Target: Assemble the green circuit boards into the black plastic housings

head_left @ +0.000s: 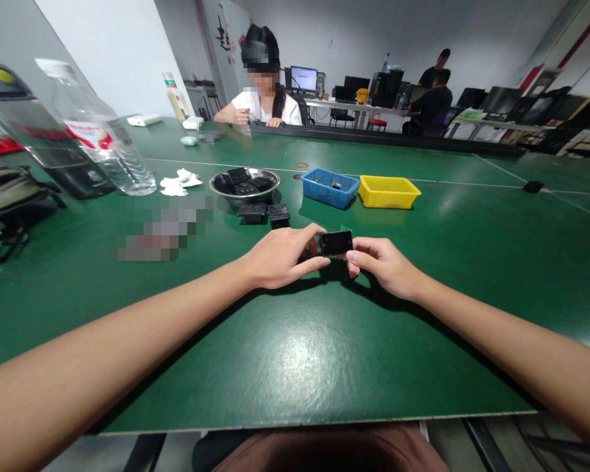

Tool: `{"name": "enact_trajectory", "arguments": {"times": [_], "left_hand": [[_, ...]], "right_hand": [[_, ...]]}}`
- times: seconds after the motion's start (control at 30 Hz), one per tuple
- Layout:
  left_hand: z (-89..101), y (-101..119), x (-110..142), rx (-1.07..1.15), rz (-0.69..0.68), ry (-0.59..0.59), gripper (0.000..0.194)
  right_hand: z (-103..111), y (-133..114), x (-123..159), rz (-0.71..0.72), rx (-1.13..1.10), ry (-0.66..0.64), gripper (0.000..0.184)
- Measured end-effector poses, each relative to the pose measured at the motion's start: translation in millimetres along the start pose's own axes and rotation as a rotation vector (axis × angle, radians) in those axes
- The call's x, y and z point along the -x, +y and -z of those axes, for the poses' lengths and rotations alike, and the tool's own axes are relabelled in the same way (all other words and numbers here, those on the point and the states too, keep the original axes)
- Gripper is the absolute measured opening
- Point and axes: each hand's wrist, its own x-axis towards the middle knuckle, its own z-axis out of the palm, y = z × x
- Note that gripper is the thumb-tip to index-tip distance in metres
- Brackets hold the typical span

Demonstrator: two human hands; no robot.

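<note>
A small black rectangular plastic housing point(336, 243) is held just above the green table between my two hands. My left hand point(286, 255) grips its left edge, thumb below and fingers above. At the lower right corner, my right hand point(381, 265) pinches it between thumb and fingers. A bit of green circuit board point(345, 230) shows above the housing's top edge; whether it is fixed to it I cannot tell. Beyond my left hand lie two more black housings, one point(252, 212) by the bowl and another point(279, 216) close to my fingers.
A metal bowl point(217, 191) holds several black housings. Right of it stand a blue bin point(324, 193) with small parts and a yellow bin point(389, 195). Crumpled tissue point(179, 183), a water bottle point(103, 141) and a dark bottle point(44, 141) are at left. A person point(265, 98) sits opposite.
</note>
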Motion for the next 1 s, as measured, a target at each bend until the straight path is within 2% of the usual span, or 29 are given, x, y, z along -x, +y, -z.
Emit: {"name": "enact_trajectory", "arguments": {"times": [0.47, 1.0], "left_hand": [[-0.6, -0.4, -0.6, 0.023, 0.009, 0.001, 0.039], [-0.4, -0.7, -0.3, 0.023, -0.004, -0.004, 0.037]], "right_hand": [[-0.3, 1.9, 0.1, -0.024, -0.047, -0.010, 0.046], [1.5, 1.5, 1.0, -0.007, 0.073, -0.037, 0.046]]}}
